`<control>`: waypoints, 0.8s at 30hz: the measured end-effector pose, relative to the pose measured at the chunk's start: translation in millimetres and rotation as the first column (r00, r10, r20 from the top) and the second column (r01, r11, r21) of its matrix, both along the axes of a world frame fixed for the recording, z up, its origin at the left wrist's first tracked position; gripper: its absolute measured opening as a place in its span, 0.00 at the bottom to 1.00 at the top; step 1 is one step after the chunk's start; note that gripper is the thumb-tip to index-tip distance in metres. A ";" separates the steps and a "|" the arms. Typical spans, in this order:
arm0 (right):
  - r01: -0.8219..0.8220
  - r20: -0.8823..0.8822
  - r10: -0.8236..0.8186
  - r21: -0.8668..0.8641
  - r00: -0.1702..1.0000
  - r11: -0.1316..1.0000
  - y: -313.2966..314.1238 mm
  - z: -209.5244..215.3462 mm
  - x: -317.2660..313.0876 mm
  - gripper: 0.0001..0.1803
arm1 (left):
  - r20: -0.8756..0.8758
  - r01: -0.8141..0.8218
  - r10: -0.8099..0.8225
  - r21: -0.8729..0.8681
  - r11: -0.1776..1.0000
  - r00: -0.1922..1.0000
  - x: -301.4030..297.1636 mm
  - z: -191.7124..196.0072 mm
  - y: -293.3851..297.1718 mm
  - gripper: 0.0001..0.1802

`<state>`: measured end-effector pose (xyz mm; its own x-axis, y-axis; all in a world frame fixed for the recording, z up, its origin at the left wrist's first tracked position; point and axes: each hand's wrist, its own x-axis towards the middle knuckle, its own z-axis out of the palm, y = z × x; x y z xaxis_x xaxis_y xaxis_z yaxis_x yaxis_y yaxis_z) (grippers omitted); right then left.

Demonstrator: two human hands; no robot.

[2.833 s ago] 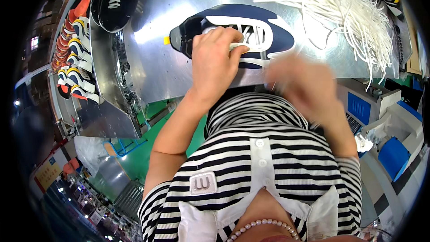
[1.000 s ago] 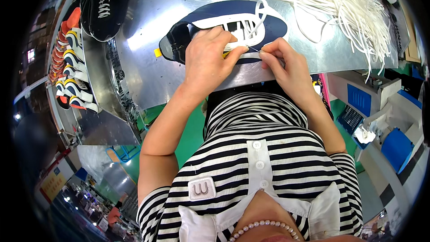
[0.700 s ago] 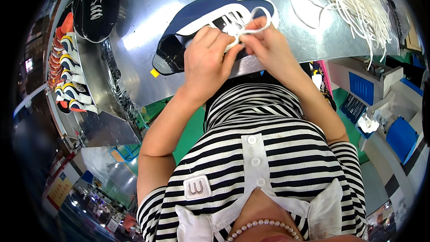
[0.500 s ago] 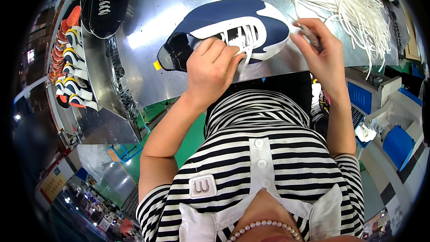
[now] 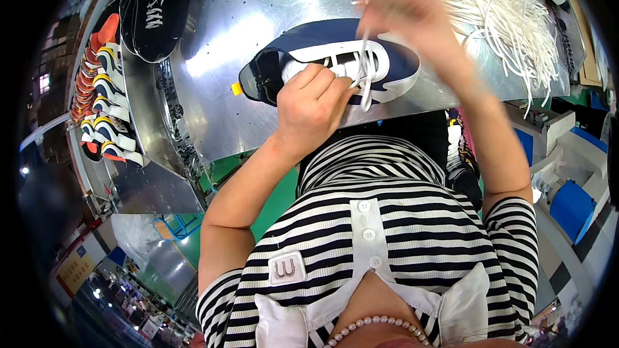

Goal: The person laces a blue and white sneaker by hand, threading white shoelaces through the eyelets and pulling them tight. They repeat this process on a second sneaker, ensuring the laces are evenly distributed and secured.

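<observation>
A navy and white shoe upper [image 5: 402, 63] lies on its side on the metal table, its toe to the right and a yellow tab at the heel. My left hand [image 5: 308, 104] is closed on its near edge by the lacing, fingertips pinched together. The white shoelace [image 5: 366, 93] is threaded through some eyelets and loops loosely over the opening. One strand rises to the fingers of my right hand [image 5: 416, 26], which is raised over the far side of the toe. That hand is smeared by motion, but the lace ends at its pinched fingertips.
A big heap of white laces [image 5: 509, 22] covers the far right of the metal table [image 5: 222, 113]. Stacked black uppers [image 5: 155, 19] lie at the far left. Beyond the left edge stands a row of orange and white shoe parts [image 5: 109, 96].
My right hand has moved left and away from me, drawing a strand of lace up from the shoe. The upper has shifted slightly nearer, with my left hand still on it.
</observation>
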<state>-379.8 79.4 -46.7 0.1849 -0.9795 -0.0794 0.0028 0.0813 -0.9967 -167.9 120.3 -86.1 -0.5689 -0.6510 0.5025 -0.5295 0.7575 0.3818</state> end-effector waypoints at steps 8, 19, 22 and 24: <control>0.153 0.098 -0.139 -0.164 0.985 0.975 4.8 -5.8 -8.8 0.08 | -0.021 -0.036 0.040 0.179 0.983 0.999 2.1 9.8 -5.8 0.15; 0.064 -0.186 -0.055 0.047 0.981 0.997 3.2 -35.6 35.9 0.09 | -0.004 -0.456 0.544 0.541 0.707 0.839 -6.7 9.5 -15.2 0.31; 0.023 -0.173 -0.019 0.023 0.985 0.999 2.3 -39.2 34.0 0.09 | 0.007 -0.509 0.564 0.441 0.739 0.826 -12.8 9.7 -13.7 0.26; 0.083 -0.130 -0.086 -0.031 0.988 0.996 6.0 -41.0 34.2 0.14 | -0.017 -0.516 0.578 0.430 0.741 0.816 -13.3 6.7 -13.8 0.24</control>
<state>-345.6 85.4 -87.7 0.0913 -0.9932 -0.0726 -0.1219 0.0612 -0.9907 -181.2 106.5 -79.3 0.0024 -0.9830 0.1834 -0.7234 0.1249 0.6791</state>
